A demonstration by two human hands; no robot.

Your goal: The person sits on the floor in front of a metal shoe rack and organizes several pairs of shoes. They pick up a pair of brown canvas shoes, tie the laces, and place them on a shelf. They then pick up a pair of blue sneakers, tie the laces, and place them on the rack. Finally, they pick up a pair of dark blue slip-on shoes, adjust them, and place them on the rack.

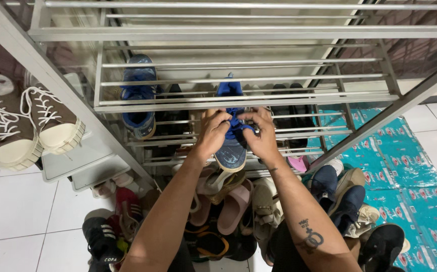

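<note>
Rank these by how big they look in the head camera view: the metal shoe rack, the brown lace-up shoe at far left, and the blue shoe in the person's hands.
1. Metal shoe rack, by far.
2. Brown lace-up shoe.
3. Blue shoe, partly hidden by the left hand and right hand; the brown shoe seems nearer the camera, so this order is unsure.

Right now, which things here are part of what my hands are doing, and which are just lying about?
In hand:
- blue shoe, laces pinched by left hand and right hand
- metal shoe rack under it

Lying about:
- brown sneakers
- other blue shoe
- floor pile of sandals
- teal sheet
</note>
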